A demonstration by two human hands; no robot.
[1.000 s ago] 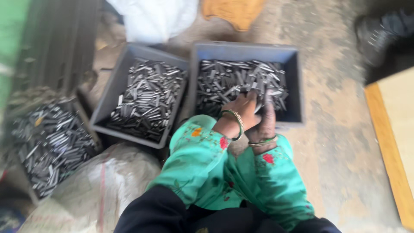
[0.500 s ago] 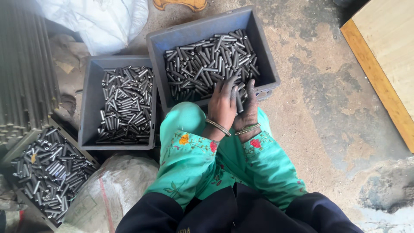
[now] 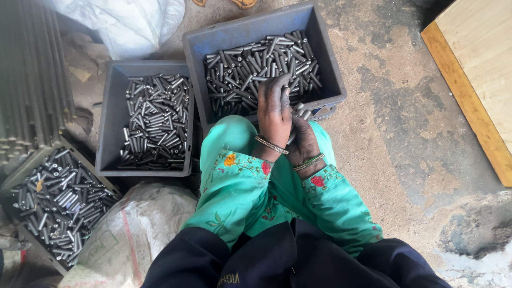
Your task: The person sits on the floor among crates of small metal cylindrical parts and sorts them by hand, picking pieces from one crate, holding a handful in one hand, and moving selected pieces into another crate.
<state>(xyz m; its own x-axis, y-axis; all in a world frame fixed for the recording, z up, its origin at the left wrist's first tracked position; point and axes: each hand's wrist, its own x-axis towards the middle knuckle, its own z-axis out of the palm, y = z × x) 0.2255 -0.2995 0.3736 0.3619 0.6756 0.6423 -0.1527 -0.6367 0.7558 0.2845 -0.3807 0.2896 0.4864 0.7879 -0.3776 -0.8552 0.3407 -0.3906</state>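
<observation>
A grey plastic crate [image 3: 326, 64] in front of me is full of short dark metal tubes [image 3: 240, 69]. My left hand [image 3: 273, 106] reaches over its near edge, fingers curled down onto tubes at the front of the pile. My right hand [image 3: 305, 143] lies just under and behind it at the crate's near wall, closed on a small bundle of tubes [image 3: 302, 112] whose ends stick out past the fingers. Both wrists wear thin bangles and green flowered sleeves.
A second grey crate [image 3: 109, 117] of tubes stands to the left, and a third tray [image 3: 32, 160] of tubes at lower left. A white sack [image 3: 133, 21] lies behind, a woven sack [image 3: 133, 229] by my knee, long rods [image 3: 32, 69] far left, a wooden board [image 3: 474, 69] right.
The view has swung so the crates sit higher and closer. My left hand has moved over my right hand at the crate's near edge; the crates have not moved.
</observation>
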